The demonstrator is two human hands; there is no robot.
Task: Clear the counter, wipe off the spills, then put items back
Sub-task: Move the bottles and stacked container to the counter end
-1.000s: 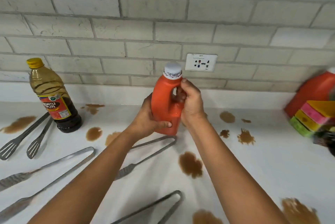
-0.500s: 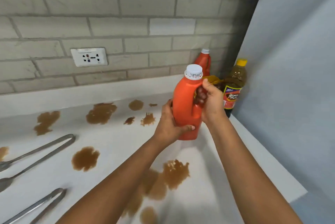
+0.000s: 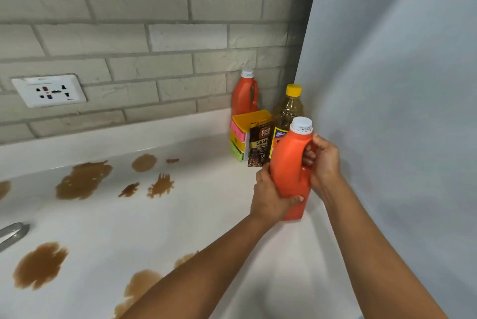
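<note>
1. Right of centre in the frame, an orange jug (image 3: 289, 163) with a white cap is held upright in both hands, over the white counter (image 3: 206, 215).
2. The left hand (image 3: 268, 197) wraps its lower body, thumb curled across the front.
3. The right hand (image 3: 322, 161) has its fingers (image 3: 308, 156) hooked through the handle, clamped on it.
4. Behind it, in the corner, stand a 2nd orange jug (image 3: 244, 94), an oil bottle (image 3: 286, 112), a stack of coloured sponges (image 3: 240, 135) and a coffee sachet (image 3: 259, 145).
5. Brown spills (image 3: 82, 180) mark the counter at centre left and lower left.
</note>
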